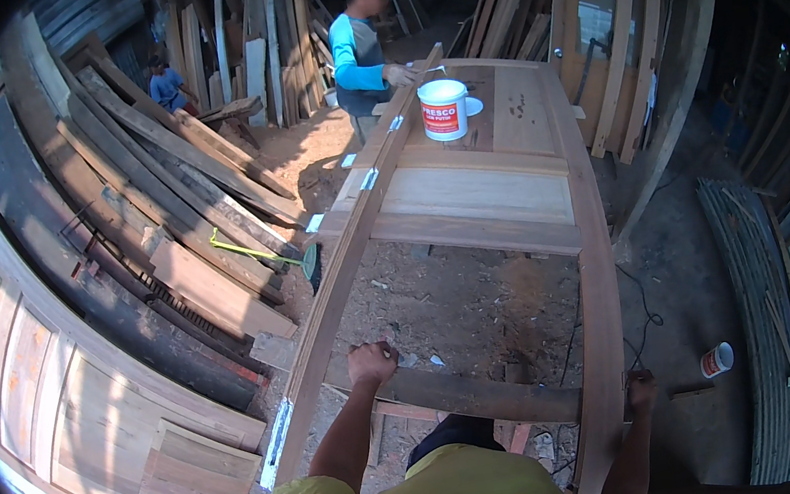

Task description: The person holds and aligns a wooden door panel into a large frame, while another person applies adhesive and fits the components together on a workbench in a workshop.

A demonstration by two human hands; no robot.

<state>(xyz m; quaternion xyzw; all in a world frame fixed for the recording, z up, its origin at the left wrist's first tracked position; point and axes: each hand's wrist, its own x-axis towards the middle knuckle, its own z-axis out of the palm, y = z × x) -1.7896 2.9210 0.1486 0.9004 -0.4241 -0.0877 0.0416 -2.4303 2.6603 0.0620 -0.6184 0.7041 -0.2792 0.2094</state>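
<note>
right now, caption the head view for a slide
Left hand and right hand near a panelled wooden frame, white bucket on top, co-worker beyond.

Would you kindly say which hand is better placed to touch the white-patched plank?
Probably left: the left hand is near the plank; the right hand is across the door, at its right edge.

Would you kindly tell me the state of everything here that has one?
White plastic bucket with red label: upright, apparently open
Round white lid: off, lying flat
Brown wooden panelled door: lying flat, nearest opening unfilled
Long brown wooden beam: patched white
Yellow-green-handled broom: unheld
</note>
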